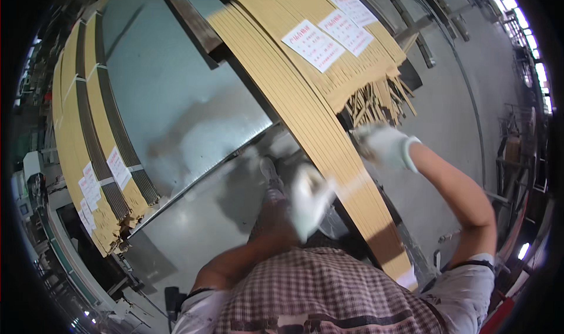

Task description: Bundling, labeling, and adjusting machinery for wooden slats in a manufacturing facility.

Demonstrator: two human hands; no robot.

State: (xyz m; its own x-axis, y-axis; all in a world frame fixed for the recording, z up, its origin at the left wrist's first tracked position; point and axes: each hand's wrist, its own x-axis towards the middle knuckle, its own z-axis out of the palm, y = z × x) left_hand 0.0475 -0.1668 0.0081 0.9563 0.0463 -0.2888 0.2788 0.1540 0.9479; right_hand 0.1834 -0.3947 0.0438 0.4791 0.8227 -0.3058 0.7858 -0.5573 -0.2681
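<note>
A long strip-shaped stack of tan cardboard (317, 120) runs from the far middle to near my body. My left hand (310, 202), in a white glove, is curled closed at the stack's left side. From it a pale, blurred strap (352, 185) crosses the top of the cardboard, and the hand seems to grip its end. My right hand (385, 146), gloved too, is at the stack's right edge, near the ragged cardboard ends. Motion smears its fingers, so what they hold, if anything, is unclear.
Wider cardboard bundles with white printed sheets (314, 45) lie beyond my right hand. A grey metal table (182, 99) stands left, bearing strapped cardboard stacks (94, 128) with more sheets. Loose cardboard strips (376, 102) hang from the ragged ends. Metal frames and a cable line the right floor.
</note>
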